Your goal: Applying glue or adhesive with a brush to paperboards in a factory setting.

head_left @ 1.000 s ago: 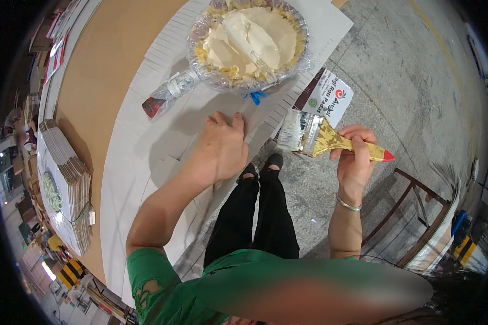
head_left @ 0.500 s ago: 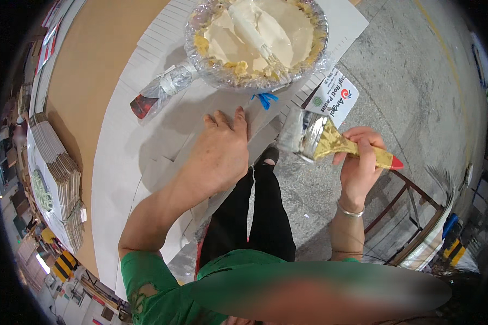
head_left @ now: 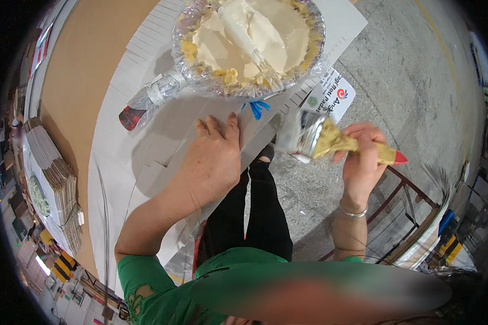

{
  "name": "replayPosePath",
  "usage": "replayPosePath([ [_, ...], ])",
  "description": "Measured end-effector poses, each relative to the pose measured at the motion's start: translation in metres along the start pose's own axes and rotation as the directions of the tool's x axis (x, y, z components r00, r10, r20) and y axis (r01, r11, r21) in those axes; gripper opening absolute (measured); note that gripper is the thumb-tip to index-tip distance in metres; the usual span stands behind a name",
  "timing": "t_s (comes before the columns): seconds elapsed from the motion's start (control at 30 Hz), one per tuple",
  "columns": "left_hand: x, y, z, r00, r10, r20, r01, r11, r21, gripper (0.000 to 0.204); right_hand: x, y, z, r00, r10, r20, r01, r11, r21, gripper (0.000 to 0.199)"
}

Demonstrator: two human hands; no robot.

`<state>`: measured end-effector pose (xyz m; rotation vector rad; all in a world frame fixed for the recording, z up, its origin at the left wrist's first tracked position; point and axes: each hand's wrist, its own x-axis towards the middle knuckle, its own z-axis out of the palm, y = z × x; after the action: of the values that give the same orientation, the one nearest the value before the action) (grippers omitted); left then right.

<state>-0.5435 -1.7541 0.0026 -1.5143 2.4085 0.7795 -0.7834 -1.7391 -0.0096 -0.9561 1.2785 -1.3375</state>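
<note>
My left hand (head_left: 214, 157) lies flat with outstretched fingers on overlapping white cardboard sheets (head_left: 162, 135), just below a pan (head_left: 181, 76) wrapped in clear plastic. Cream-coloured paste (head_left: 217, 46) fills the pan, with dried yellow lumps round its rim and a pale, paste-coated bar (head_left: 244, 32) lying across it. The plastic-wrapped pan handle (head_left: 157, 95) points left and ends in red. Off the sheets' right edge, my right hand (head_left: 363, 162) is closed round the yellow, red-tipped handle of a wide paintbrush (head_left: 333, 142). Its bristles point left toward the sheets and look blurred.
Brown board (head_left: 81, 70) extends behind the sheets. Folded cardboard (head_left: 54, 157) is stacked at the far left. A printed white bag (head_left: 336, 95) shows beside the sheets' right edge. At lower right, a dark red metal frame (head_left: 412, 200) stands on the grey floor (head_left: 401, 70).
The pan, the sheets and my left hand appear slightly farther left in the view. The brush stays in my right hand at nearly the same spot.
</note>
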Motion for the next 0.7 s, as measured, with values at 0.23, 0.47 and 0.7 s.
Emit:
replayPosePath([
  [0.23, -0.001, -0.003, 0.004, 0.999, -0.007, -0.035, 0.005, 0.999, -0.052, 0.055, 0.016, -0.007, -0.002, 0.998, 0.002, -0.059, -0.001, 1.000, 0.022, 0.011],
  [0.47, 0.002, -0.001, -0.001, 0.999, -0.033, 0.018, 0.034, 0.998, -0.054, 0.054, 0.030, -0.013, -0.008, 0.999, 0.029, -0.044, -0.030, 0.999, -0.025, 0.012],
  [0.7, 0.001, 0.000, -0.001, 0.999, -0.018, 0.040, 0.018, 1.000, 0.002, 0.052, 0.047, -0.021, -0.012, 0.996, 0.092, -0.013, -0.093, 0.987, -0.129, 0.013],
])
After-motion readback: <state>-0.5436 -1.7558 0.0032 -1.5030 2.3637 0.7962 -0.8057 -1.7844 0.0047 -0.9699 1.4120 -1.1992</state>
